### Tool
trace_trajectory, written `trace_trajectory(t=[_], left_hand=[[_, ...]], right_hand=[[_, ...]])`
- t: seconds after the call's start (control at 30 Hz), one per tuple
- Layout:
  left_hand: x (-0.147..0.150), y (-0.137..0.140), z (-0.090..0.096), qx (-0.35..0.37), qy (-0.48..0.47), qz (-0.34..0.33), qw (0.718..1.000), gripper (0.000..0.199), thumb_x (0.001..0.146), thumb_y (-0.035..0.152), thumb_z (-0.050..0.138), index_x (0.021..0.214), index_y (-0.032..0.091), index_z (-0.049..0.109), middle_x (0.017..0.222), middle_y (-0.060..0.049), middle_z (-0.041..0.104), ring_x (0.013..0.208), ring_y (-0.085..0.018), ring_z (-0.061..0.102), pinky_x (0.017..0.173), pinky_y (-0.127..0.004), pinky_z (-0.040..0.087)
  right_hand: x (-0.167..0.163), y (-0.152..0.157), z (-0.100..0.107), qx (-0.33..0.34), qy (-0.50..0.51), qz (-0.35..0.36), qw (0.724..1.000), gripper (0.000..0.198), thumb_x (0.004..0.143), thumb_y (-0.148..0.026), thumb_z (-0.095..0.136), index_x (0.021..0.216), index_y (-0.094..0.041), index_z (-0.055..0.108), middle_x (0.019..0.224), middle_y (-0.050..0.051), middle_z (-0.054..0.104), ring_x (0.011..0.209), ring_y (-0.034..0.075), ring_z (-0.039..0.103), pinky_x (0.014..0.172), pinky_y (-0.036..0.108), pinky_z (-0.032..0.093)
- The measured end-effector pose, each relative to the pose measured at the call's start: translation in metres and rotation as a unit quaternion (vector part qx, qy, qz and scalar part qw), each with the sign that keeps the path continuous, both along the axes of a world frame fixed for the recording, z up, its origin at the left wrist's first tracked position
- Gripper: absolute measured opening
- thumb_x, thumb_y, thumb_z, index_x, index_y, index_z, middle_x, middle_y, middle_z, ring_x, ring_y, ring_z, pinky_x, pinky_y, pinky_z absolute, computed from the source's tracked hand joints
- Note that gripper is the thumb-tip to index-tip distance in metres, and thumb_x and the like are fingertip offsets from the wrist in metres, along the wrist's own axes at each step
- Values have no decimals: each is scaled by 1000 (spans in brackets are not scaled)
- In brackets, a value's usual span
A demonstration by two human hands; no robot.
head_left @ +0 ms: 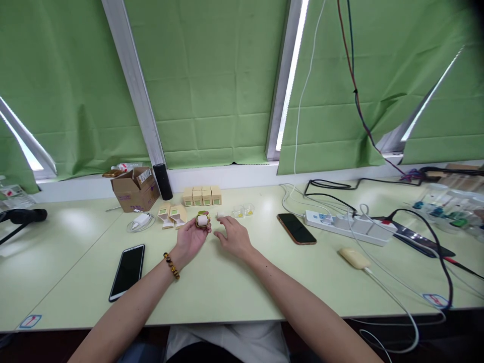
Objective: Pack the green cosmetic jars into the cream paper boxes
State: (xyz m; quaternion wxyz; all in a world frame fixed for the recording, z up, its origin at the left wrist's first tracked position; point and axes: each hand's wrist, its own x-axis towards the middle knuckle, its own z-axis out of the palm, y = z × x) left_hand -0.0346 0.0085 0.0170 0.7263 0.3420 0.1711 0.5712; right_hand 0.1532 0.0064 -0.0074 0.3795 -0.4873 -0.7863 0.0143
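My left hand (pixel 192 240), palm up with curled fingers, holds a small white rounded item in an olive-green cover (pixel 202 221). My right hand (pixel 235 236) is just to the right over the table, its thumb apart from the fingers. A small white piece (pixel 220 214) lies at its fingertips; whether they touch it I cannot tell. Behind the right hand are clear plastic pieces with yellow parts (pixel 243 210). Two opened small cardboard boxes (pixel 172 216) lie left of the left hand, and a row of closed small cardboard boxes (pixel 201 196) stands behind.
A white-fronted phone (pixel 127 272) lies left, another phone (pixel 297 228) right. A power strip (pixel 350 228) with cables and a cream computer mouse (pixel 354 258) are further right. A brown carton (pixel 135 190), black cylinder (pixel 162 181) and white charger (pixel 141 221) are at back left.
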Motion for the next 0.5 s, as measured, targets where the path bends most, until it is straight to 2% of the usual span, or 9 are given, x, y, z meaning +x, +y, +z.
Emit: trace_trajectory(t=[0.1,0.2,0.3,0.4,0.5], left_hand=[[-6,7,-1,-22,-9,15,1000,39,91,25,55,125,9,66,110,-16,68,89,-22,65,85,-38,54],[-7,10,-4,-18,-8,27,999,38,92,24,59,126,9,66,112,-16,69,92,-22,66,87,-38,55],[-6,9,-5,24,23,53,998,37,89,23,68,125,12,66,111,-13,71,91,-20,67,85,-35,54],[-5,5,-5,84,70,86,990,53,83,20,78,133,17,62,113,-10,72,94,-17,68,85,-30,53],[-4,2,-4,116,92,84,985,67,79,16,84,139,21,56,123,-9,71,107,-18,68,96,-31,50]], right_hand=[[3,7,-7,-66,-61,-34,995,34,89,-27,70,122,-22,66,116,12,72,106,29,67,83,39,54],[6,11,-9,-93,-75,-48,992,32,88,-26,71,119,-20,68,112,14,73,104,29,67,83,40,53],[9,13,-8,-96,-59,-58,992,31,89,-23,68,120,-20,68,112,14,73,105,29,67,83,39,52],[10,13,-7,-105,-28,-54,993,31,89,-21,65,121,-21,67,110,11,73,106,28,67,79,38,52],[8,12,-6,-114,35,-30,992,32,90,-23,64,122,-23,65,106,7,73,99,25,68,76,35,50]])
